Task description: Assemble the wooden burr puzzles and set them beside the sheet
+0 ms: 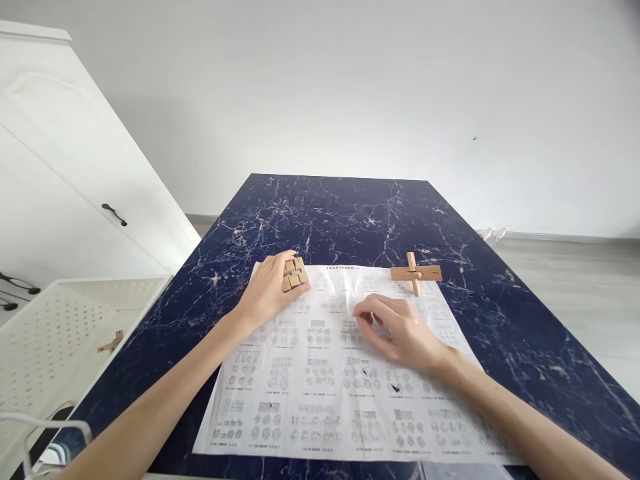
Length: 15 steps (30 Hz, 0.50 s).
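Note:
My left hand grips a wooden burr puzzle, a chunky block of interlocked pieces, with fingers along its far left and the thumb at its near side. It is at the top left edge of a printed instruction sheet. Lower and to the right, my right hand rests on the sheet with bent fingers. Its thumb tip and index fingertip come close together, and nothing shows between them. Beyond that hand, a cross-shaped wooden puzzle of a flat bar and a round rod lies at the sheet's top right corner.
The creased sheet covers the near part of a dark blue marble-patterned table. Left of the table stands a white perforated basket with a small wooden piece inside. A white cabinet is behind it. A pale wall closes off the far side.

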Available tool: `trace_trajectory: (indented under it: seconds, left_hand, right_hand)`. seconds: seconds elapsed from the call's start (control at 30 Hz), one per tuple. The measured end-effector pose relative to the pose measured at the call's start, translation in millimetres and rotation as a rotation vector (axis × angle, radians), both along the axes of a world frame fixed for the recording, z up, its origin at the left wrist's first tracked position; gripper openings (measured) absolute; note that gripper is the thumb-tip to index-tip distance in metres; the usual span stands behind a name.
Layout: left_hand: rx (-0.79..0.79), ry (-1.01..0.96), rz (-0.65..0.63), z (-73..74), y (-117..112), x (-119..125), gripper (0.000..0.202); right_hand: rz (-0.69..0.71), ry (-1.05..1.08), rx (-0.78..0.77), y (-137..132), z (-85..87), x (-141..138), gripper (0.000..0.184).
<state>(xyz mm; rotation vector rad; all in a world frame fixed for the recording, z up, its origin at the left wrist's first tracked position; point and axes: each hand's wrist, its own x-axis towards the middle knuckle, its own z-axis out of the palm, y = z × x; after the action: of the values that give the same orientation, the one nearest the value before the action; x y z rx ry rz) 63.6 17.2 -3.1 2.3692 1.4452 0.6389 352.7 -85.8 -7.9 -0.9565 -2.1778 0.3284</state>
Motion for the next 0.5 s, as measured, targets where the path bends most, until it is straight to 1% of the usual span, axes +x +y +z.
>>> trace_trajectory:
  seconds: [0.1,0.2,0.3,0.37,0.5]
  left_hand:
    - [-0.028,-0.029,-0.012,0.8,0,0,0.070]
    - [-0.040,-0.056,-0.064,1.7,-8,2,0.070]
    - [-0.040,-0.103,-0.187,4.1,-26,12,0.068]
    - [-0.075,-0.134,-0.276,6.6,-40,21,0.066]
    - [-0.163,-0.156,-0.432,10.1,-62,36,0.074]
  right_hand:
    - [0.010,-0.020,-0.048,1,-2.2,-1,0.014]
    - [0.004,-0.021,-0.108,0,-3.0,-2,0.016]
    - [-0.038,-0.007,-0.204,0,-2.4,-3,0.015]
    - [-0.081,0.024,-0.278,0,-1.6,-3,0.014]
    - [-0.142,0.097,-0.384,1,0.1,-4,0.027]
